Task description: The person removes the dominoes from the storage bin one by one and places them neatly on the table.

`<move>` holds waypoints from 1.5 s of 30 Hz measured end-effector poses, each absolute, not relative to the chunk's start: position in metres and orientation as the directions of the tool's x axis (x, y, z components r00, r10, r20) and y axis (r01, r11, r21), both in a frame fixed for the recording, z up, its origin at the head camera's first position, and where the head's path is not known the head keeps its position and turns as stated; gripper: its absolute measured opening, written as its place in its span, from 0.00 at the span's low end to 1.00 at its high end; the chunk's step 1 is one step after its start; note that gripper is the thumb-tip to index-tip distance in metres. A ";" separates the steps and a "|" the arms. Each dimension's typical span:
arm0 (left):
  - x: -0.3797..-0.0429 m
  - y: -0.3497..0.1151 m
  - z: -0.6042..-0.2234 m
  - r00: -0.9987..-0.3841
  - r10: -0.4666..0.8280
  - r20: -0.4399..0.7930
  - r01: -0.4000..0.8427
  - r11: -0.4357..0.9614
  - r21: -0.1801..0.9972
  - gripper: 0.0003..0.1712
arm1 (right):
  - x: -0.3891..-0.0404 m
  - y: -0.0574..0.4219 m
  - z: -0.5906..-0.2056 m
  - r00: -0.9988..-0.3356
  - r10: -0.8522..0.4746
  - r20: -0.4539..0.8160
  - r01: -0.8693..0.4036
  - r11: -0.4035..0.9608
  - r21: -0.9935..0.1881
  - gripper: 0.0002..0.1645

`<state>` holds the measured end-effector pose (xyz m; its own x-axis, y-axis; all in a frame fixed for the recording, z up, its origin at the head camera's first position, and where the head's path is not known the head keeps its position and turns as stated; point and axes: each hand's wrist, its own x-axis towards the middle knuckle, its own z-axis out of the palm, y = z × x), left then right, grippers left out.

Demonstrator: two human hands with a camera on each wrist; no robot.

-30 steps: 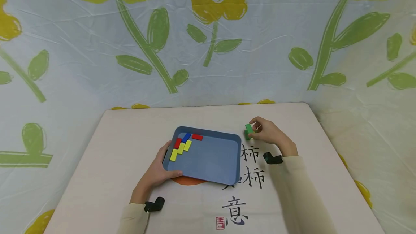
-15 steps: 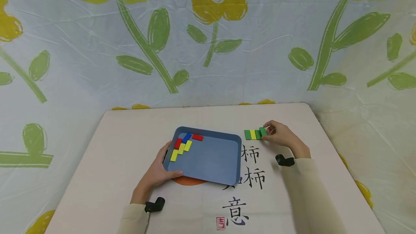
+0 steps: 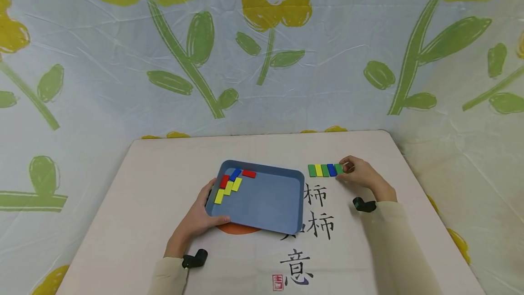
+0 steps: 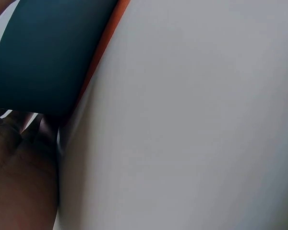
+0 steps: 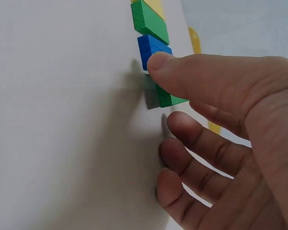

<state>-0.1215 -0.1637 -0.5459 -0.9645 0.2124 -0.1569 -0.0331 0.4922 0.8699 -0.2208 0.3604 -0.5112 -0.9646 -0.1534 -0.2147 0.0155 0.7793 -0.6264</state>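
Note:
My right hand (image 3: 361, 173) pinches a green domino block (image 3: 339, 169) at the right end of a short row. In the right wrist view the thumb overlaps a blue block (image 5: 149, 48) and the end of that green block (image 5: 167, 98); the index fingertip is hidden. Leftward the row runs blue, green (image 3: 325, 170), yellow (image 3: 318, 170) and green (image 3: 312, 170), all flat on the table. My left hand (image 3: 199, 215) grips the left corner of a blue-grey tray (image 3: 262, 206), thumb on its front rim. The left wrist view shows the tray's dark outer wall (image 4: 48, 57).
Inside the tray's left part lie several loose blocks: red (image 3: 249, 174), blue (image 3: 235, 175) and yellow (image 3: 219, 196). The cloth on the table (image 3: 135, 204) bears black characters (image 3: 299, 267) and an orange shape, partly under the tray. A flowered curtain (image 3: 327, 81) stands behind.
My right hand has moved right along the row with the green block and brought it down at the end, uncovering the yellow, green and blue blocks. The left hand and tray stay put.

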 end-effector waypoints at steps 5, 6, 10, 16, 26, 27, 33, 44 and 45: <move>-0.121 -0.164 -0.547 -0.965 0.215 -0.152 -0.028 0.490 0.871 0.71 | -0.222 0.361 -0.512 -0.964 -0.144 -0.224 0.025 0.789 -0.614 0.32; -0.121 -0.164 -0.547 -0.965 0.216 -0.151 -0.026 0.490 0.871 0.72 | -0.222 0.361 -0.511 -0.964 -0.140 -0.225 0.028 0.790 -0.613 0.32; -0.121 -0.164 -0.546 -0.965 0.217 -0.148 -0.025 0.483 0.875 0.72 | -0.223 0.362 -0.510 -0.963 -0.141 -0.228 0.031 0.788 -0.614 0.33; -0.121 -0.164 -0.546 -0.965 0.219 -0.143 -0.020 0.483 0.875 0.72 | -0.225 0.363 -0.513 -0.959 -0.150 -0.240 0.029 0.791 -0.611 0.37; -0.121 -0.164 -0.547 -0.964 0.220 -0.147 -0.024 0.481 0.876 0.72 | -0.224 0.353 -0.505 -0.961 -0.182 -0.209 -0.018 0.794 -0.608 0.44; -0.121 -0.164 -0.547 -0.964 0.220 -0.148 -0.025 0.481 0.877 0.72 | -0.224 0.349 -0.503 -0.962 -0.188 -0.200 -0.027 0.790 -0.613 0.44; -0.122 -0.165 -0.547 -0.966 0.214 -0.148 -0.024 0.494 0.869 0.71 | -0.225 0.311 -0.487 -0.959 -0.247 -0.141 -0.102 0.761 -0.640 0.50; -0.122 -0.165 -0.547 -0.969 0.209 -0.131 -0.010 0.496 0.868 0.71 | -0.227 0.227 -0.468 -0.900 -0.428 -0.082 -0.268 0.692 -0.671 0.50; -0.121 -0.165 -0.546 -0.969 0.209 -0.130 -0.010 0.496 0.869 0.71 | -0.227 0.220 -0.467 -0.898 -0.432 -0.078 -0.273 0.689 -0.671 0.50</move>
<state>-0.1212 -0.1649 -0.5464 -0.9693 0.2088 -0.1300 -0.0097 0.4955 0.8685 -0.2273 0.2200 -0.4666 -0.8983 -0.4324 -0.0783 -0.2734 0.6895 -0.6707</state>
